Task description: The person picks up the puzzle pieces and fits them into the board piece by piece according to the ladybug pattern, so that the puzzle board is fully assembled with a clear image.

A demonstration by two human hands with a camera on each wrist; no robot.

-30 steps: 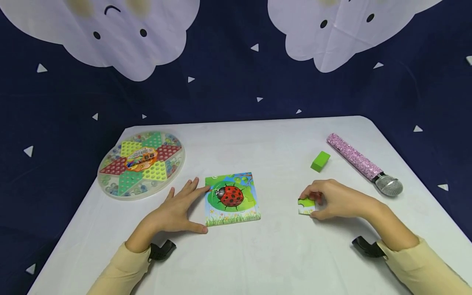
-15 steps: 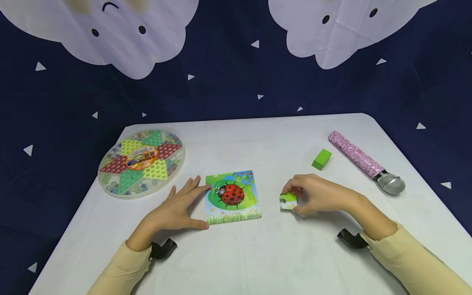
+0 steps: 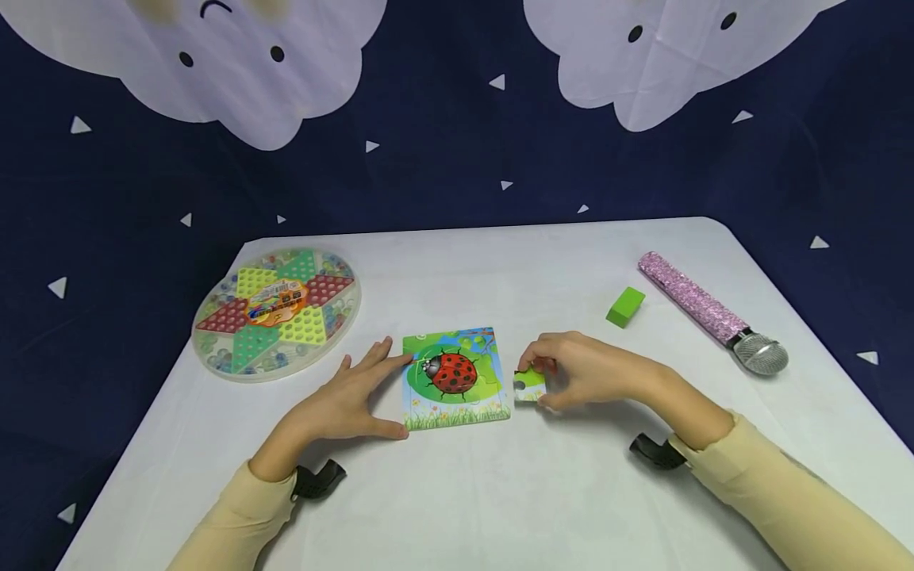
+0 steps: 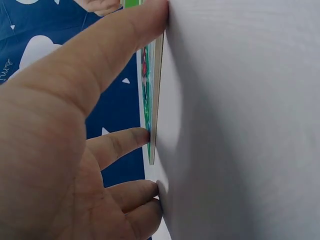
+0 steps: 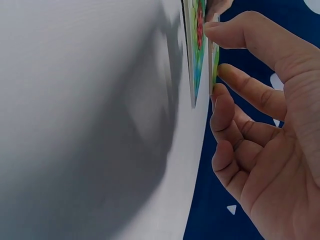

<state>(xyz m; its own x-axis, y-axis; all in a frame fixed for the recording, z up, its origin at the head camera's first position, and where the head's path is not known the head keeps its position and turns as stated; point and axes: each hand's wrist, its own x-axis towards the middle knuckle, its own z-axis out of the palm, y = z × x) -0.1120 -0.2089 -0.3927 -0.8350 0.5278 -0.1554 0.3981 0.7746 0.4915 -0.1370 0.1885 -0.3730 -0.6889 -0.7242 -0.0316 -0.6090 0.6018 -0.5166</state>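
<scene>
A square ladybug puzzle point(image 3: 451, 379) lies flat on the white table. My left hand point(image 3: 347, 403) is spread at its left side, the index fingertip touching the upper left edge and the thumb at the lower left corner; the left wrist view shows the index finger point(image 4: 122, 145) against the puzzle. Just right of the puzzle, my right hand point(image 3: 589, 369) pinches a small green and white puzzle piece point(image 3: 530, 387) between thumb and fingers. A narrow gap separates piece and puzzle. In the right wrist view the piece point(image 5: 214, 62) appears held slightly above the table.
A round Chinese checkers board point(image 3: 277, 313) with marbles under its cover lies at the back left. Toward the right are a green block point(image 3: 625, 307) and a pink glittery microphone point(image 3: 707, 309). A dark blue cloth point(image 3: 428, 182) with clouds hangs behind the table.
My right hand has moved left with the puzzle piece, from well right of the puzzle to close beside it. The left hand keeps its place at the puzzle's left side.
</scene>
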